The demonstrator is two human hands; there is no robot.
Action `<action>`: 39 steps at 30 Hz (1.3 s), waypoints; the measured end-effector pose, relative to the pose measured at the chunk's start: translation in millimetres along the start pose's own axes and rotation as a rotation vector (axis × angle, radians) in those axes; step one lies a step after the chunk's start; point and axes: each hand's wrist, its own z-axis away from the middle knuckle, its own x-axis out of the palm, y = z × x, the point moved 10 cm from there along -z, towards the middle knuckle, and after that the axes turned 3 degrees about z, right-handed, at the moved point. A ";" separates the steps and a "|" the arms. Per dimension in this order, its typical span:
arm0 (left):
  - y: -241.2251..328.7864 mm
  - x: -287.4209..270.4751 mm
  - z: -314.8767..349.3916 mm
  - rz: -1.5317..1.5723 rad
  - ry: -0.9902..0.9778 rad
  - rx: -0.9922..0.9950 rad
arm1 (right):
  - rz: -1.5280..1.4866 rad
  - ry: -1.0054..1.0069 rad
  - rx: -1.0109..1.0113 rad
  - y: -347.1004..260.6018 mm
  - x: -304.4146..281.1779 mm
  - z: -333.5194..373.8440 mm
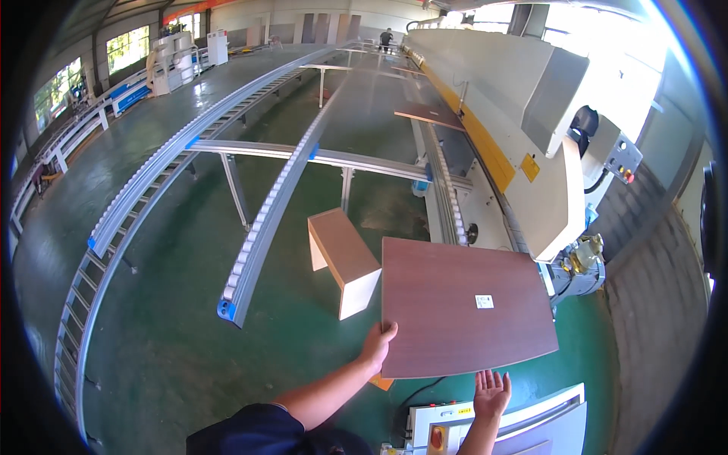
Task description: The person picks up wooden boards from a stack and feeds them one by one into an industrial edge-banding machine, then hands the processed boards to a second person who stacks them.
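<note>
A dark brown rectangular board (455, 334) with a small white label (484, 302) is held out in front of me, at the end of the long machine. Its left edge is gripped near the close corner by my left hand (377, 347), the thumb on top and the fingers hidden beneath. Palm up, my right hand (492, 393) is at the board's near edge with the fingers stretched out and the fingertips at that edge. Whether they bear any of its weight I cannot tell.
The long beige machine (485, 83) with a yellow strip runs away on the right, its control box (622, 158) at this end. Left of it are roller rails (262, 216) and a small wooden bench (345, 246). Another brown board (429, 115) lies farther along. A person (386, 38) stands far off.
</note>
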 end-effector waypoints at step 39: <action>-12.7 53.4 217.9 0.080 -0.682 -0.542 | 0.429 0.163 -1.201 -118.6 58.8 483.1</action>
